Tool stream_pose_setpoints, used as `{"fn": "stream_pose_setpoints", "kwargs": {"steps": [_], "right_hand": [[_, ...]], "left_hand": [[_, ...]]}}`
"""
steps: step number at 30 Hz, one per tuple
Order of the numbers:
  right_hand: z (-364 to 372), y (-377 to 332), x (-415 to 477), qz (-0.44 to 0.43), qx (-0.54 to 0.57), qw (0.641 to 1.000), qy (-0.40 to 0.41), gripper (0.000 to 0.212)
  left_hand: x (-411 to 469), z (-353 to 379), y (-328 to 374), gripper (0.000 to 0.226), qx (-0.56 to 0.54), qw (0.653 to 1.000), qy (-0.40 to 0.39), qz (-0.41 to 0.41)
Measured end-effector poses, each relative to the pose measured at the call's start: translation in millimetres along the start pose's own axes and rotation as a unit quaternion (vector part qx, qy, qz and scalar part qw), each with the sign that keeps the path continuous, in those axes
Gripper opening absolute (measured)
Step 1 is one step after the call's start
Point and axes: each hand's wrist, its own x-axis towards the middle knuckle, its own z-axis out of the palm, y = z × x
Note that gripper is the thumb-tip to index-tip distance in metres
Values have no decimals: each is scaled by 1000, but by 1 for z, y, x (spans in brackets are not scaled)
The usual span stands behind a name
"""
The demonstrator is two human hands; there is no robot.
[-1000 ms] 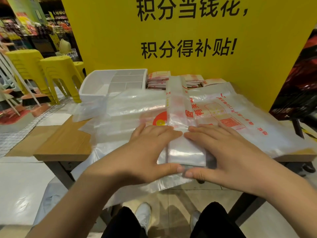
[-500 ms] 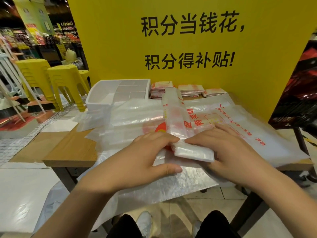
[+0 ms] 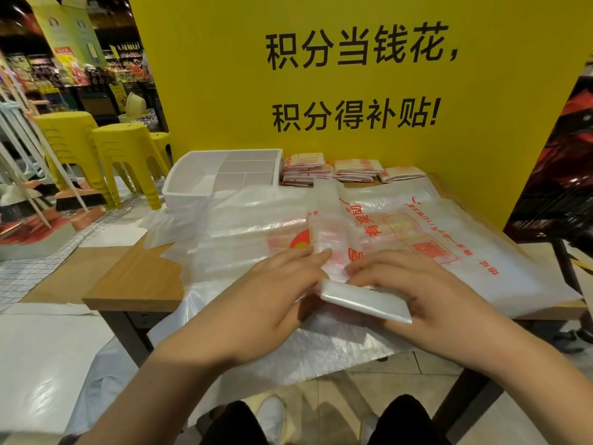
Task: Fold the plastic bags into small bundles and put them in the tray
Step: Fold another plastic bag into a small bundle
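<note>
A clear plastic bag folded into a long narrow strip runs away from me over a pile of flat printed bags. Its near end is doubled into a thick flap lifted off the pile. My left hand grips that flap from the left, fingers on top of the strip. On the right side my right hand holds the flap, with fingers on top and the rest of the hand under it. The white divided tray stands at the back left of the table.
Stacks of folded bag bundles lie against the yellow sign board behind the pile. Loose bags hang over the wooden table's front edge. Yellow stools and brooms stand to the left; a dark rack is at the right.
The strip's near end has been lifted off the pile and rolled away from me into a thicker flap. Both hands moved forward with it.
</note>
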Motion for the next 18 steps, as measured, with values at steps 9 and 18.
{"fn": "stream_pose_setpoints", "kwargs": {"steps": [9,18], "right_hand": [[5,-7,2,3,-8,1000,-18,33],[0,-14,13,24,72,997,-3,25]], "left_hand": [[0,-3,3,37,35,999,-14,0],[-1,-3,2,27,-89,994,40,-50]]}}
